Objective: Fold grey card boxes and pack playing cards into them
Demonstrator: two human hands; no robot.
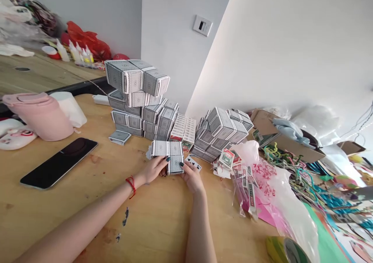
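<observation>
Playing-card boxes clasped by left grip, right grip, both part-open

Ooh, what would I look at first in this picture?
The tall tower of grey card boxes stands at the back of the table, with a lower pile to its right. In front, the left hand and right hand hold a block of boxes. A red string bracelet circles the left wrist.

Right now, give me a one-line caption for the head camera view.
Left hand and right hand hold card boxes in front of stacked card boxes on a wooden table.
</observation>
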